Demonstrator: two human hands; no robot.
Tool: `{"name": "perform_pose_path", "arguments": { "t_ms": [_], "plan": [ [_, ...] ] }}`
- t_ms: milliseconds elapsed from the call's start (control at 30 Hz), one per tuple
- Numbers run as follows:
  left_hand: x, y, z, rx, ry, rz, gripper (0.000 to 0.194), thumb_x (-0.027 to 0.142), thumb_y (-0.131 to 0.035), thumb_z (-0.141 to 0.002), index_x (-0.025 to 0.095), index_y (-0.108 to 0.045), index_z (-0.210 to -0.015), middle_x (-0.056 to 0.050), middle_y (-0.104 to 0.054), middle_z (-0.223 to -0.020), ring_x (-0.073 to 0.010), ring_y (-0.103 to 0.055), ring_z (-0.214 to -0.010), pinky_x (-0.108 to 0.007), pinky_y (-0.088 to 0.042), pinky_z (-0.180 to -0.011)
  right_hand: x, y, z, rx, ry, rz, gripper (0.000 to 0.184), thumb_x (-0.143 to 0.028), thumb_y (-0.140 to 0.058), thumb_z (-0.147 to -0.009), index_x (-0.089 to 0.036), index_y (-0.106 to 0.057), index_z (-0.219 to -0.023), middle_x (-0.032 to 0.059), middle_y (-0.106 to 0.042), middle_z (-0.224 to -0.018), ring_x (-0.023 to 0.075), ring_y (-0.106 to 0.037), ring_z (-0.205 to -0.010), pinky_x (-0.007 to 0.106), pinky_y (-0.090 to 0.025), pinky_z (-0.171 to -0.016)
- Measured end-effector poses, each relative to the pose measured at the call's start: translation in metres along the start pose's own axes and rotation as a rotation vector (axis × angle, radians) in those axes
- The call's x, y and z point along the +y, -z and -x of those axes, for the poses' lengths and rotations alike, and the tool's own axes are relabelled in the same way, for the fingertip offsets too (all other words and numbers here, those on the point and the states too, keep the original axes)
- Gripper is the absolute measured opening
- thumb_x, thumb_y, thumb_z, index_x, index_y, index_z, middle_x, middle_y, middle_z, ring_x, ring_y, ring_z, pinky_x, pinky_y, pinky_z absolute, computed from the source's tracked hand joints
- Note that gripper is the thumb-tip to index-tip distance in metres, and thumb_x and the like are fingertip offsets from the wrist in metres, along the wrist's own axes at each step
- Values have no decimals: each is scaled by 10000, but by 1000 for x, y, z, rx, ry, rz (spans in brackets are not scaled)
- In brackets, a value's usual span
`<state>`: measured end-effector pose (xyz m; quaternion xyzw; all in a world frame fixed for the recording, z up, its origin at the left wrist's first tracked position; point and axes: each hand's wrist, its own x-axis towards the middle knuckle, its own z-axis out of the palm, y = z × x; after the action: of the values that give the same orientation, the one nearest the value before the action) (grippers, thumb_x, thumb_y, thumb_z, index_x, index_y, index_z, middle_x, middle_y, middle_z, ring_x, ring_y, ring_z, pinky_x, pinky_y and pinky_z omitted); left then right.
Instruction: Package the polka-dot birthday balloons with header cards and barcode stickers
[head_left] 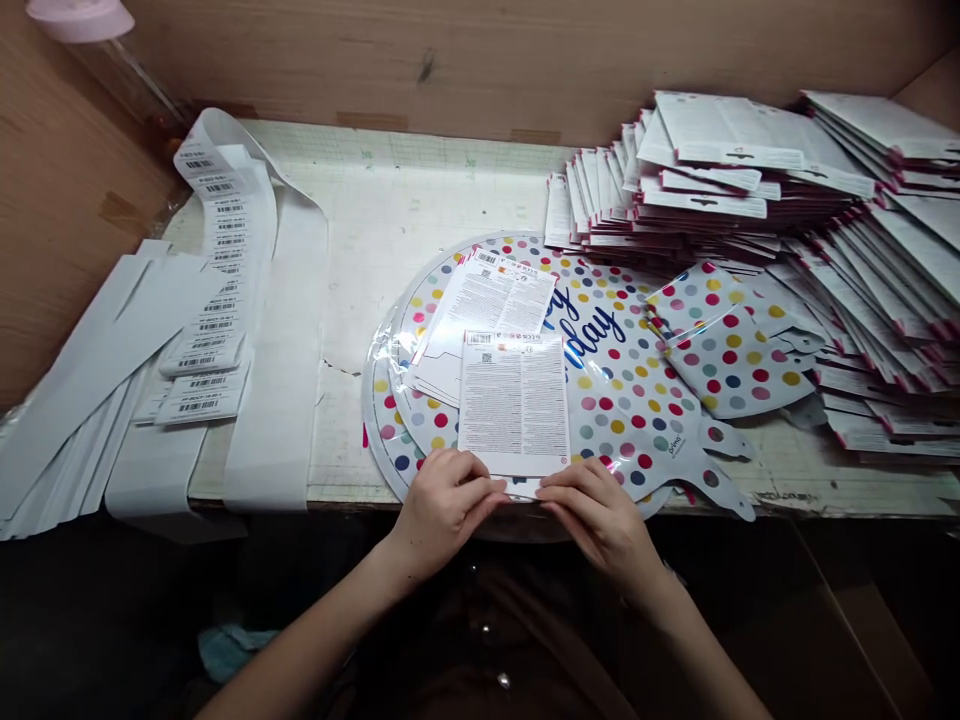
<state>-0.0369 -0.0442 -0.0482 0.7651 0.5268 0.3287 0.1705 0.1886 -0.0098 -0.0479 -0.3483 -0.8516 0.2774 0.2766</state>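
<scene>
A white printed card packet [514,410] with small text and a barcode lies in front of me, its lower edge at the table's front. My left hand [454,495] is closed, thumb and fingers pinching at the packet's lower left end. At the lower right end my right hand [596,505] pinches in the same way. Between the fingertips shows a narrow strip with dark marks, too small to make out. Similar printed cards [487,295] lie fanned just behind the packet. Beneath them spread flat polka-dot foil balloons [622,400] with blue lettering and tail tabs.
White packets with pink edges [720,190] form tall, leaning piles at the back right. A folded polka-dot foil balloon [731,345] lies against them. Barcode label strips [225,230] and white paper strips [82,380] lie at left. A pink-lidded bottle [82,18] stands in the back left corner.
</scene>
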Motion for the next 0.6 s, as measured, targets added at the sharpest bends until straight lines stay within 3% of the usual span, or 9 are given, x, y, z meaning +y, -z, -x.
{"name": "perform_pose_path", "arguments": {
  "t_ms": [100, 200, 333, 400, 500, 567, 600],
  "plan": [
    [6, -2, -3, 35, 223, 11, 198, 284, -595, -923, 196, -633, -1096, -38, -607, -841, -184, -581, -786, -328, -493, -731, -3, -1, -4, 79, -221, -84, 86, -157, -546, -928, -216, -605, -905, 29, -602, -869, 172, -561, -827, 313, -468, -746],
    [10, -3, -6, 85, 419, -140, 519, 368, -696, -840, 178, -498, -1281, -89, -561, -1011, -261, -556, -947, -398, -505, -795, -5, -2, -9, 146, -430, -18, 55, -202, -592, -898, -212, -602, -951, 38, -575, -898, 188, -563, -823, 317, -469, -720],
    [8, -1, -11, 89, 460, -219, 684, 432, -792, -726, 189, -486, -1287, -103, -546, -1081, -305, -516, -1006, -459, -469, -858, -3, -2, -14, 121, -439, 54, 89, -182, -553, -907, -214, -628, -940, 40, -584, -881, 210, -538, -856, 343, -452, -753],
    [6, 1, -15, 95, 374, -194, 598, 384, -791, -737, 220, -530, -1249, -108, -547, -1154, -313, -503, -1063, -474, -425, -906, -4, 0, -14, 88, -383, 21, 127, -192, -521, -927, -224, -643, -908, 36, -590, -859, 211, -530, -864, 343, -449, -765],
    [4, 3, -22, -33, 245, -154, 128, 322, -688, -849, 234, -650, -934, -52, -633, -990, -274, -539, -991, -467, -376, -895, -6, 4, -10, 17, -358, -16, 168, -250, -511, -946, -233, -640, -838, 25, -583, -810, 200, -537, -829, 327, -451, -739],
    [3, 2, -26, -86, 300, -140, 144, 324, -660, -872, 208, -619, -797, -16, -624, -797, -231, -559, -849, -432, -389, -839, -6, 3, -10, 55, -438, 16, 179, -320, -545, -933, -219, -588, -791, 11, -561, -748, 184, -540, -739, 309, -452, -673],
    [3, 1, -28, -68, 365, -149, 152, 328, -687, -848, 198, -611, -827, -13, -616, -787, -221, -562, -817, -415, -402, -820, -5, 2, -10, 103, -492, 58, 184, -352, -574, -914, -215, -556, -793, 5, -549, -734, 177, -537, -697, 302, -450, -637]
  ]
}}
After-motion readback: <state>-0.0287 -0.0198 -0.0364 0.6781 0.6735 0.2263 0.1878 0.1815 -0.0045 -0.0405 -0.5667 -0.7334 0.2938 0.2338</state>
